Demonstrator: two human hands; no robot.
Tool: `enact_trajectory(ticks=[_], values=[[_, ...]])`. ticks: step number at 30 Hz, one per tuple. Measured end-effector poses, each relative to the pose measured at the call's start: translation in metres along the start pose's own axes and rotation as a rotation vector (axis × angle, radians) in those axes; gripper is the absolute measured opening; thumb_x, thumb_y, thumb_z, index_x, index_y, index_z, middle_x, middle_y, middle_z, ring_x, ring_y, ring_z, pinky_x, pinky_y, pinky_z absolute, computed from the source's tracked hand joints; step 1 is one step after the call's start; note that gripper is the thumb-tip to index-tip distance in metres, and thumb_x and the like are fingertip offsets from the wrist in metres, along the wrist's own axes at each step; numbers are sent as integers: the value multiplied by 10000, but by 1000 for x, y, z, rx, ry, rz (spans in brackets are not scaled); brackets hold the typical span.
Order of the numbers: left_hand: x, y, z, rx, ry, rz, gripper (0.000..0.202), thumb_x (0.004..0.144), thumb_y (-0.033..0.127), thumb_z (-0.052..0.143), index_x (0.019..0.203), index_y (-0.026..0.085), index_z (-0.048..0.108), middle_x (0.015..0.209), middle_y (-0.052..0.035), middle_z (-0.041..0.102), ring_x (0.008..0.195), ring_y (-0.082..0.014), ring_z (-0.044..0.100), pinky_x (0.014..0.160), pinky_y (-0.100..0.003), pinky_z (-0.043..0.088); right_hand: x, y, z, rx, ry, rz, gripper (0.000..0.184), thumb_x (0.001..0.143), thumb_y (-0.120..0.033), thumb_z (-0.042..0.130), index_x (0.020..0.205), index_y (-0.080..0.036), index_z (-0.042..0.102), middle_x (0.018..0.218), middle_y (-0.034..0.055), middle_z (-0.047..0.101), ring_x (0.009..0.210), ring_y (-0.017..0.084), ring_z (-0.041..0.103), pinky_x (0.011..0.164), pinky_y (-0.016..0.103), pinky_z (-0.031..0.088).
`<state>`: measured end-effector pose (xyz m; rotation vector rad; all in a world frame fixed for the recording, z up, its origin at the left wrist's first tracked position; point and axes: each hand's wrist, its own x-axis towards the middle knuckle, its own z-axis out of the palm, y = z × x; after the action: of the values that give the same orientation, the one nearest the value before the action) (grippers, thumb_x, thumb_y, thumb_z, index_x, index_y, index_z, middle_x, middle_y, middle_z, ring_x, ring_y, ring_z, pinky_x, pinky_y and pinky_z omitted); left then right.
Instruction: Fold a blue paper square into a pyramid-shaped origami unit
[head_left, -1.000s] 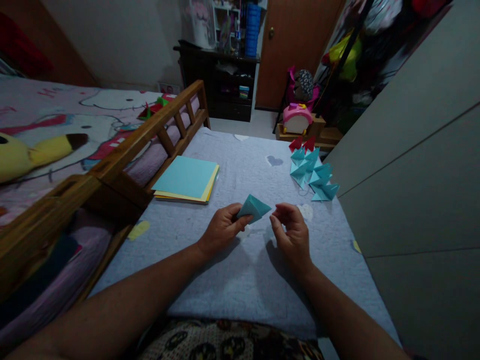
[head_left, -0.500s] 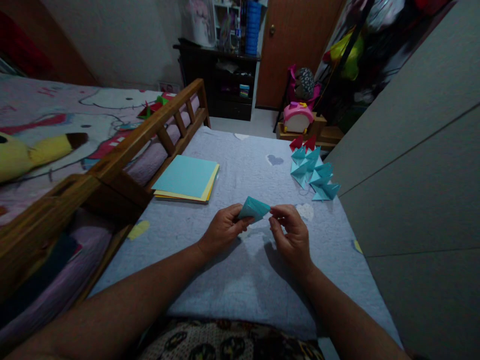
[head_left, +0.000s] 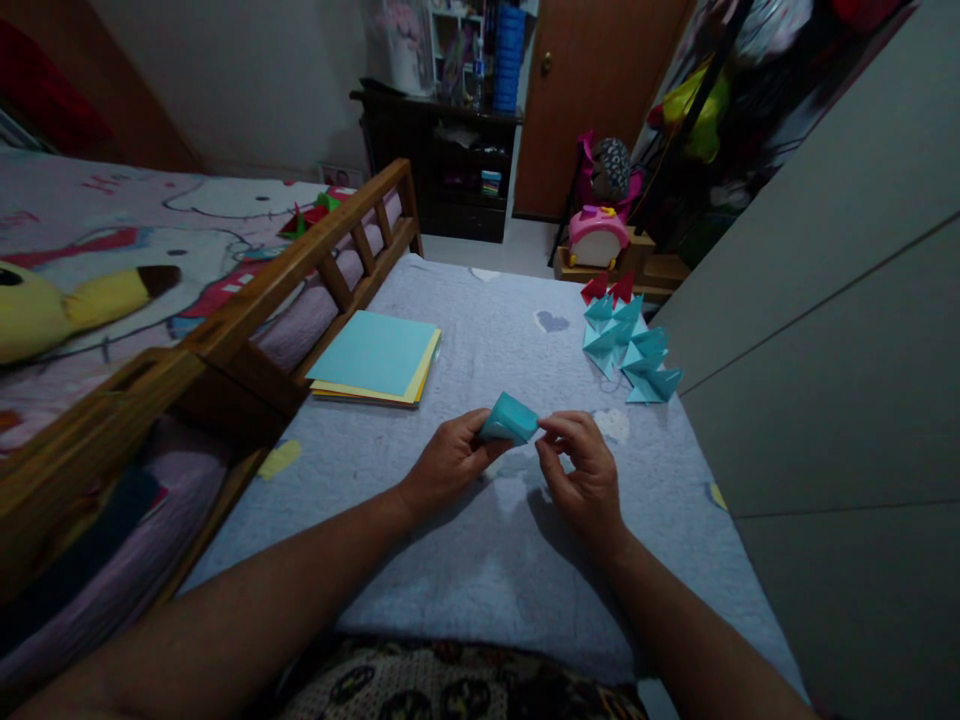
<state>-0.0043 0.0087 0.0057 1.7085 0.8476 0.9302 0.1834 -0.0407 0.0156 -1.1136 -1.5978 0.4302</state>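
Note:
A folded piece of light-blue paper [head_left: 511, 418] is held up over the bed, its layers bulging into a rounded, tube-like shape. My left hand [head_left: 454, 450] is closed around its left end, thumb in front and fingers behind. At the paper's right corner, the bent fingertips of my right hand [head_left: 581, 465] hold the edge, with the thumb just below; the exact grip is too small to make out. Several finished-looking blue folded paper pieces [head_left: 622, 340] stand at the far right, with red folded pieces [head_left: 609, 288] behind them.
A stack of square coloured paper [head_left: 375, 355], blue on top, lies at the left on the pale-blue bedsheet [head_left: 487, 320]. Along the left runs a wooden bed rail [head_left: 292, 260]. A grey panel [head_left: 840, 330] rises at the right. A pink toy case [head_left: 598, 235] stands beyond the far edge.
The folded paper has changed from a pointed cone to a wider, more rounded shape. Both hands stay almost in the same place.

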Motion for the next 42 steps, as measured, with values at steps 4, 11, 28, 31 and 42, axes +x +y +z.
enact_trajectory(ticks=[4, 11, 28, 31, 42], values=[[-3, 3, 1, 16, 58, -61, 313, 910, 304, 642, 1184, 204, 525, 831, 16, 609, 665, -121, 524, 640, -250, 431, 0, -1, 0, 18, -9, -3, 286, 901, -81, 578, 1109, -268, 633, 1019, 23, 582, 818, 131, 607, 677, 272, 536], [-5, 4, 5, -113, 73, -39, 465, 914, 231, 577, 1279, 265, 289, 967, 7, 606, 744, -127, 615, 648, -230, 450, 1, -4, 0, 22, -29, -20, 266, 902, -78, 568, 1085, -258, 638, 993, 28, 590, 823, 141, 599, 672, 279, 531], [-8, 5, 3, -75, 2, -15, 388, 908, 210, 576, 1253, 252, 401, 973, 5, 607, 685, -105, 529, 624, -225, 417, 1, -2, -3, 17, -31, 10, 253, 905, -116, 580, 1091, -273, 647, 1025, 39, 571, 873, 154, 589, 684, 283, 539], [-8, 2, 2, -29, 9, -9, 324, 905, 189, 561, 1208, 238, 455, 938, 8, 588, 666, -103, 511, 630, -233, 417, -1, -1, -3, 26, -26, 20, 251, 910, -125, 567, 1094, -278, 645, 1042, 44, 564, 905, 167, 585, 701, 298, 547], [-8, 0, -1, 102, 13, 36, 167, 920, 193, 532, 1084, 219, 515, 805, 35, 514, 655, -112, 491, 611, -242, 400, -3, 0, -2, 67, -16, 65, 358, 889, -109, 582, 1193, -299, 592, 1097, 40, 549, 917, 165, 580, 715, 299, 535]])
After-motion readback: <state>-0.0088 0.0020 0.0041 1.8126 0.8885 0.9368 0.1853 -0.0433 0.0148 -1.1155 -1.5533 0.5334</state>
